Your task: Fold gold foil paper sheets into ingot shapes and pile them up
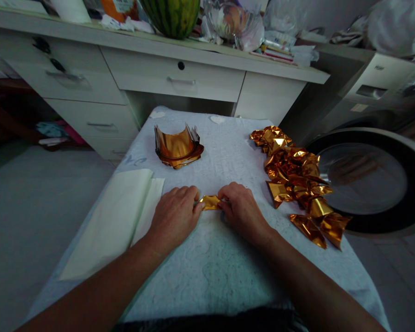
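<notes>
Left hand and right hand pinch gold foil at both ends, perhaps to steady it, foil sheets handy beyond the grip.

And it's 2 hands mid-dial, 1 gold foil piece between them, 1 foil stack at 11 o'clock, 1 watermelon at 12, foil twists at 3, too tangled to count!

Single head-worn camera, looking forward and down from the person's side of the cloth-covered table. Left hand and right hand close in, near mid-frame. Wide view: desk farther off across the top, washing machine toward the right edge.
</notes>
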Action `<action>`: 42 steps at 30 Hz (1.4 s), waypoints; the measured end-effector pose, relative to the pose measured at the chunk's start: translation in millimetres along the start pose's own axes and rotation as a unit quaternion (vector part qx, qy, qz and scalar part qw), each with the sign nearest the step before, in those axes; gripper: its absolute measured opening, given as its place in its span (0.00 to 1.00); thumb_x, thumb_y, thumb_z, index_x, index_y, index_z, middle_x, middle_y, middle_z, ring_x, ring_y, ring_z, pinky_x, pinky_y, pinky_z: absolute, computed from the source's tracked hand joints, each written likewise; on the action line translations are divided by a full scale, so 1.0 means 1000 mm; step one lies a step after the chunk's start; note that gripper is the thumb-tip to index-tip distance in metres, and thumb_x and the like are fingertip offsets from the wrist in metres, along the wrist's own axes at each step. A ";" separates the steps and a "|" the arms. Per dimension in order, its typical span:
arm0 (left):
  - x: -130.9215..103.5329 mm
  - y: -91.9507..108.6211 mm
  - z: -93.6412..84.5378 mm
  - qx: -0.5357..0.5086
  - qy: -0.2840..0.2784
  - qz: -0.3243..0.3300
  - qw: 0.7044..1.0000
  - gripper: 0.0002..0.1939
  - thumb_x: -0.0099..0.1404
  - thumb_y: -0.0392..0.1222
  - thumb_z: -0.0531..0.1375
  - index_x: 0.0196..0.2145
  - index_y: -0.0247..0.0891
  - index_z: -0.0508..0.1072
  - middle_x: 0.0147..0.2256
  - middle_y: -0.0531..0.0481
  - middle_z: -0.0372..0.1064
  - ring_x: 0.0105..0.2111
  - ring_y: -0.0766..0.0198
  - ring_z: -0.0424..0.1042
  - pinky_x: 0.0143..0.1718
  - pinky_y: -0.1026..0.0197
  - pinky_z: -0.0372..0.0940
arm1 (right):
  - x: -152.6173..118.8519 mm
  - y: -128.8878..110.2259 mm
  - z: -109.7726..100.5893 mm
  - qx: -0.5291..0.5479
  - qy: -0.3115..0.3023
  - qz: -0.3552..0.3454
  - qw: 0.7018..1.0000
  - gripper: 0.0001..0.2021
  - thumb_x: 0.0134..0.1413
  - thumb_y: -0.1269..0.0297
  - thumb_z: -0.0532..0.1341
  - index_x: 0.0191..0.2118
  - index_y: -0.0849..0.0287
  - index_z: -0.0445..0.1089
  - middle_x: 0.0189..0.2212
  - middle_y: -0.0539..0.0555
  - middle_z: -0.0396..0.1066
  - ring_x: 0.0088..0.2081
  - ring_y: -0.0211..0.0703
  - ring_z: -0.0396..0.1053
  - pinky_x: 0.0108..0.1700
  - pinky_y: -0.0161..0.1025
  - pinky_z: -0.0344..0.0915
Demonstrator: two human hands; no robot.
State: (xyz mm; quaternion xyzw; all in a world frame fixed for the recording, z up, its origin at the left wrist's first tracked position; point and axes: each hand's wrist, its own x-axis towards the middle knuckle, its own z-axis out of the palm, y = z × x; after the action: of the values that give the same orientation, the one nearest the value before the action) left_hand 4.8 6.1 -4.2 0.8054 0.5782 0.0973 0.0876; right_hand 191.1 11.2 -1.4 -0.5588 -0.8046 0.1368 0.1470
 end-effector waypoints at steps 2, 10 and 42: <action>0.000 0.000 0.001 -0.004 0.007 0.000 1.000 0.04 0.66 0.41 0.57 0.35 0.39 0.67 0.35 0.47 0.69 0.37 0.55 0.67 0.38 0.55 0.59 | 0.001 -0.001 0.003 0.000 -0.009 -0.053 0.999 0.08 0.63 0.72 0.55 0.36 0.58 0.71 0.35 0.53 0.69 0.39 0.43 0.63 0.41 0.40 0.53; 0.005 -0.008 0.002 -0.027 -0.007 0.015 0.999 0.06 0.68 0.39 0.54 0.33 0.40 0.69 0.35 0.48 0.68 0.38 0.55 0.67 0.38 0.55 0.57 | 0.001 -0.009 0.005 0.008 -0.010 -0.050 0.999 0.05 0.59 0.71 0.57 0.33 0.59 0.69 0.33 0.53 0.67 0.37 0.43 0.61 0.41 0.40 0.53; 0.003 -0.012 -0.006 -0.106 -0.055 0.025 0.992 0.08 0.64 0.34 0.52 0.35 0.43 0.70 0.37 0.50 0.68 0.41 0.56 0.65 0.42 0.55 0.58 | 0.006 -0.023 0.008 -0.060 -0.018 0.000 0.998 0.09 0.60 0.57 0.59 0.35 0.58 0.67 0.38 0.55 0.69 0.40 0.48 0.62 0.41 0.44 0.51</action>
State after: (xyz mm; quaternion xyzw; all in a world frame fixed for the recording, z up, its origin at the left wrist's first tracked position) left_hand -6.7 12.8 -1.7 0.8099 0.5382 0.1161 0.2020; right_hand 166.0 8.2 0.5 -0.5644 -0.8136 0.0984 0.0989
